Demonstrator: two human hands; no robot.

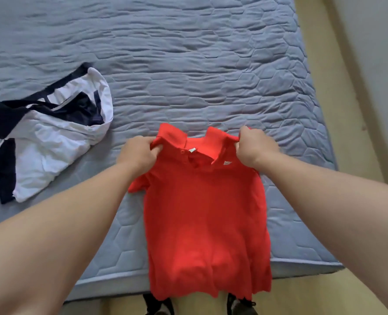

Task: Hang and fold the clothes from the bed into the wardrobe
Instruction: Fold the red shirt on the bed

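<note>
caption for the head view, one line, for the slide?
Both hands, left hand and right hand, grip a red polo shirt by its shoulders over the bed.

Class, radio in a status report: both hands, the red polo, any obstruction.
Left hand, right hand grip red polo shirt by shoulders. Hem hangs past bed edge. White-and-navy garment apart, left.
</note>
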